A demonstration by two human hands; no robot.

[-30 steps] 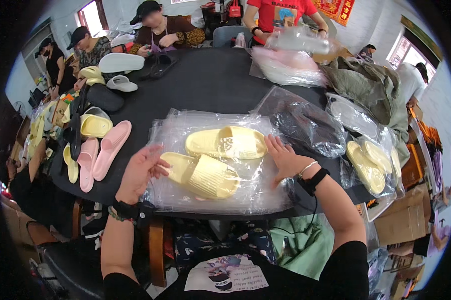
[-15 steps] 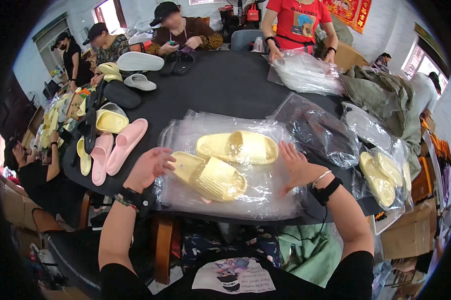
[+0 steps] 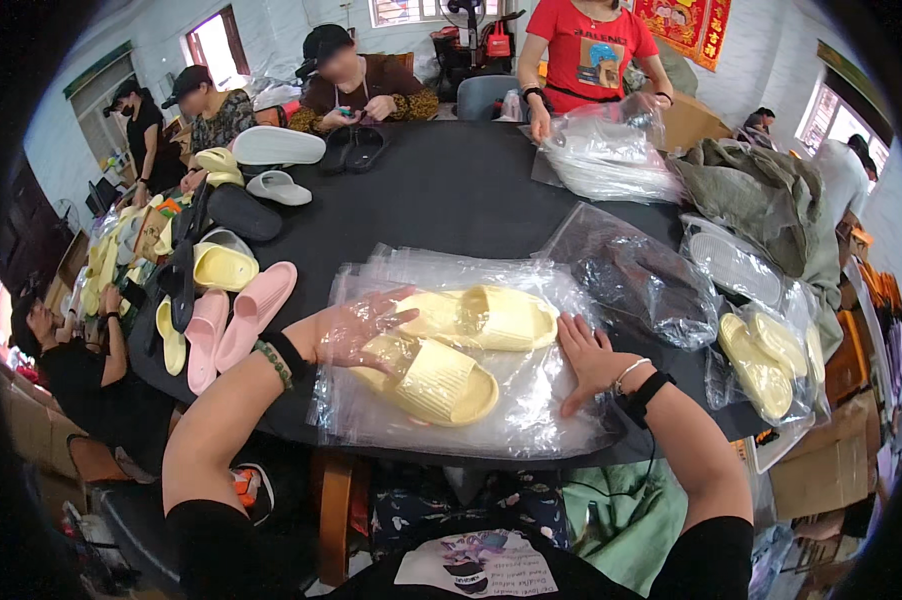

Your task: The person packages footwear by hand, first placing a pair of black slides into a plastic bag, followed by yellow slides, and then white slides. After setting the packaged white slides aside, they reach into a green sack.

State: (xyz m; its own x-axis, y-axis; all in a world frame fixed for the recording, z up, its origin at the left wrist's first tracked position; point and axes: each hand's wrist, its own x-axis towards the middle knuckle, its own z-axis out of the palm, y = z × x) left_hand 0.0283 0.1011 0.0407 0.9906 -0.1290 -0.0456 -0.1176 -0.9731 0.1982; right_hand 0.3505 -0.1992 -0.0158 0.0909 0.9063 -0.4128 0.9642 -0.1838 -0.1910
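Left hand [image 3: 359, 328] spread at yellow slippers [image 3: 443, 372]; axes roughly sideways, toes right.

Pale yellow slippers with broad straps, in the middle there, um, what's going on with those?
The person's left hand, apparently under clear plastic film, is at the left ends of the two pale yellow slippers with broad straps. The right hand is on the plastic just right of them. The slippers lie side by side atop stacked clear plastic bags on a black table.
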